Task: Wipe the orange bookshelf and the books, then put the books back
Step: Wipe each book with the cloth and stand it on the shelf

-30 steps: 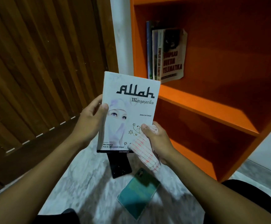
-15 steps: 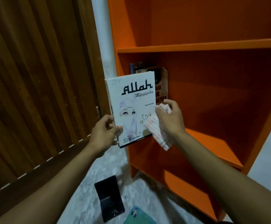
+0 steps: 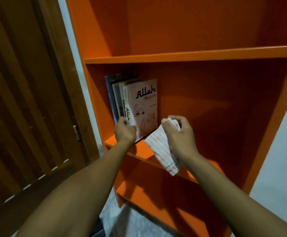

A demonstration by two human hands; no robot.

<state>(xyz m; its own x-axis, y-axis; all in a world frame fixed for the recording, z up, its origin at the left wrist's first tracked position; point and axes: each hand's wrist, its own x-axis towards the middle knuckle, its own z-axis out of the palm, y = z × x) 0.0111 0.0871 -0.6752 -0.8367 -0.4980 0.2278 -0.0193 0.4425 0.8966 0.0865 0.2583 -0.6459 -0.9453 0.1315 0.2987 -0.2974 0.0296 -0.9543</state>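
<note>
The orange bookshelf (image 3: 187, 54) fills the right of the view. On its middle board a white book titled "Allah" (image 3: 144, 106) stands upright as the rightmost of several books (image 3: 116, 98) packed against the left wall. My left hand (image 3: 124, 131) grips the white book's lower spine corner. To the right of the book, my right hand (image 3: 179, 135) is closed on a white cloth with red stripes (image 3: 161, 151), which hangs down over the board's front edge.
A dark wooden slatted door (image 3: 28, 100) stands to the left, with a strip of white wall (image 3: 81, 69) between it and the shelf. Pale marble floor (image 3: 122, 223) shows below. The shelf's upper and lower compartments hold nothing visible.
The white book went from in front of the shelf to standing on the middle board beside the other books. My right hand let go of the book and keeps the cloth. The view tilted upward.
</note>
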